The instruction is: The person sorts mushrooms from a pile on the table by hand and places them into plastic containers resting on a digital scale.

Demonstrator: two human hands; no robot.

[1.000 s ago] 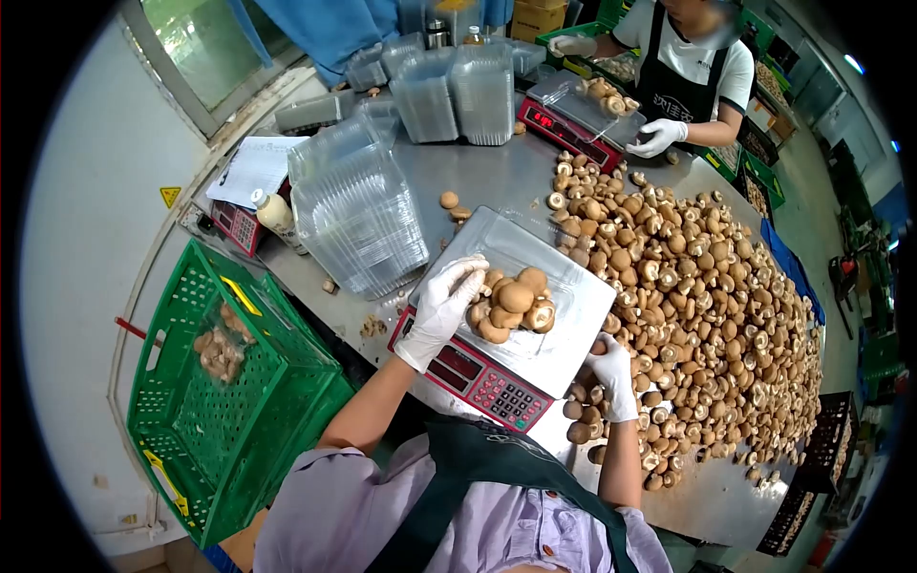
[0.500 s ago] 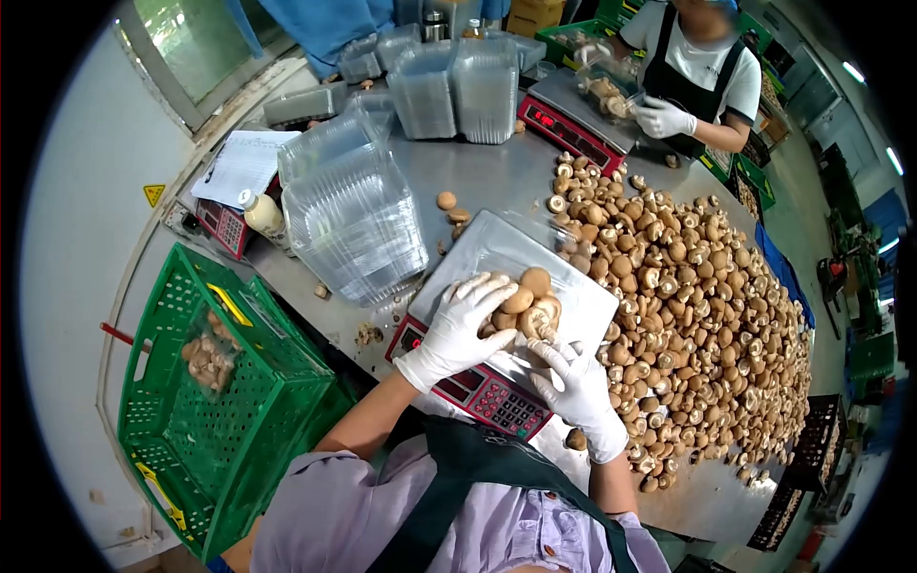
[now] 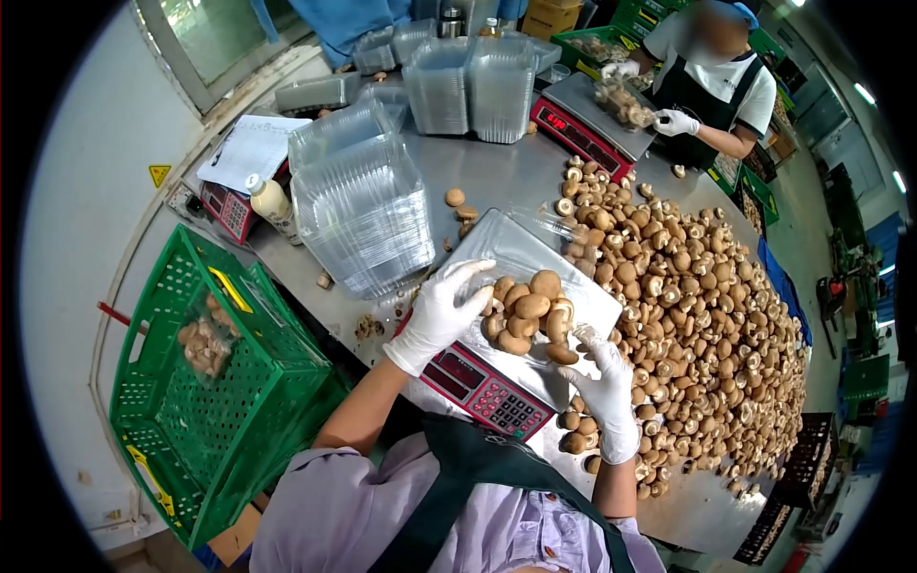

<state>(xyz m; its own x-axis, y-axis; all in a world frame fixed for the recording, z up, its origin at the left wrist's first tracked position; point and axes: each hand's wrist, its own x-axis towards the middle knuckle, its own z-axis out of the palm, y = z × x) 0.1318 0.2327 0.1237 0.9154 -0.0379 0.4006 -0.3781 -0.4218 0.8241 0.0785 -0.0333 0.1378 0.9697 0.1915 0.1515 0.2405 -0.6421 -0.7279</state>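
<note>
Several mushrooms [image 3: 531, 307] lie on the scale [image 3: 501, 406] by the near edge of the table [image 3: 441, 170], right of the left hand [image 3: 441, 320], whose grip is spread and empty; the right hand [image 3: 607, 387], partly curled, is nearer the lowest cap [image 3: 562, 354], its hold there unclear.

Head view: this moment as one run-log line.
left hand: open, beside mushrooms | right hand: at mushrooms' right edge, grip unclear | mushrooms: clustered on scale | loose pile: right of scale

The far worker's head [image 3: 718, 31] is blurred; writing [image 3: 256, 151] on the left paper is unreadably small; the left hand [image 3: 444, 315] hides part of the near scale [image 3: 485, 390].
</note>
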